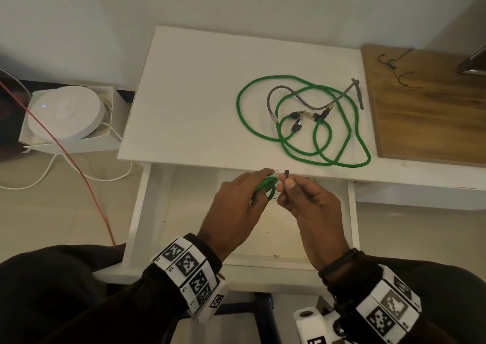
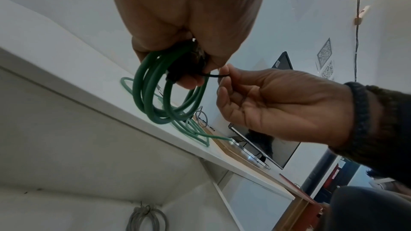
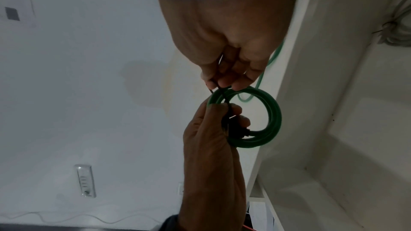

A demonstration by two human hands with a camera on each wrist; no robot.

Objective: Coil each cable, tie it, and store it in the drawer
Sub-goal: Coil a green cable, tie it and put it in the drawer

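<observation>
Gripping a coiled green cable [image 3: 262, 120] in my left hand [image 1: 236, 207] (over the open drawer [image 1: 157, 212]), I am pinching a black tie [image 2: 214, 75] beside it with my right hand [image 1: 310, 201].

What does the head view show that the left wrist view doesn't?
Head only: the loose green cables seen whole, tangled with a grey cable on the white desktop; spare black ties on the wooden board; a white round device in its box on the floor.

Left wrist only: a tied grey coil already in the drawer; the green coil's full loops.

Both: left hand gripping the green coil, right hand pinching the black tie over the open drawer.
</observation>
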